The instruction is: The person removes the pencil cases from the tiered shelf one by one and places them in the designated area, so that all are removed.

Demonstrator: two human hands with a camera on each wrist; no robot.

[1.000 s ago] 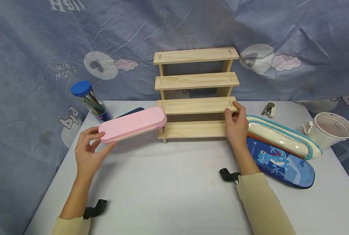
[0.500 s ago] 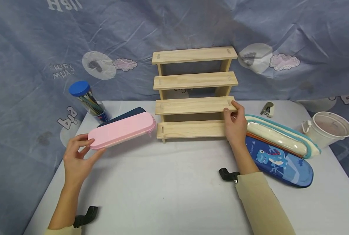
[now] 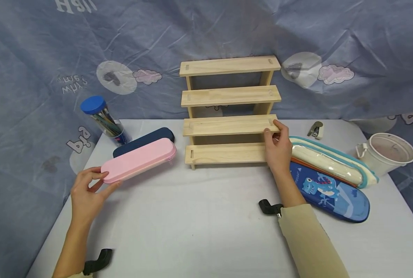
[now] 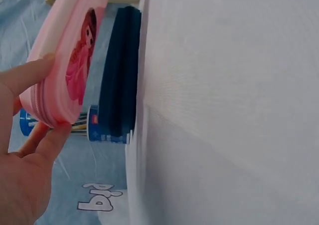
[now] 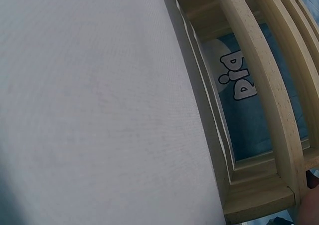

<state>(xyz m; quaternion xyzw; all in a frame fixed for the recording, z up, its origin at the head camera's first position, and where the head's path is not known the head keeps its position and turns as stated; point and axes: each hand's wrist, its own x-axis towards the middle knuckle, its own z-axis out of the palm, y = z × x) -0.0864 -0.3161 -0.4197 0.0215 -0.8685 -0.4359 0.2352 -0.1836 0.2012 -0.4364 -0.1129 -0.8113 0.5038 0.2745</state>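
Note:
My left hand (image 3: 88, 193) pinches the near left end of a pink zip pencil case (image 3: 138, 159), held tilted above the table. In the left wrist view, the case's underside shows a printed figure, with thumb and fingers (image 4: 56, 140) at its zipped end. Just behind it, a navy pencil case (image 3: 166, 133) lies on the table. A stepped wooden rack (image 3: 227, 125) stands at the back, and my right hand (image 3: 278, 150) grips the right end of its second-lowest board. Only a sliver of that hand shows in the right wrist view.
A clear tub of pencils with a blue lid (image 3: 93, 105) stands back left. To the right lie a blue dinosaur pencil case (image 3: 335, 195), a clear-fronted pouch with teal trim (image 3: 328, 164) and a stapler (image 3: 316, 129). A white bucket (image 3: 388, 152) is at the far right.
My left hand has carried the pink pencil case left and toward me, away from the rack, uncovering more of the navy case. The right hand stays on the rack.

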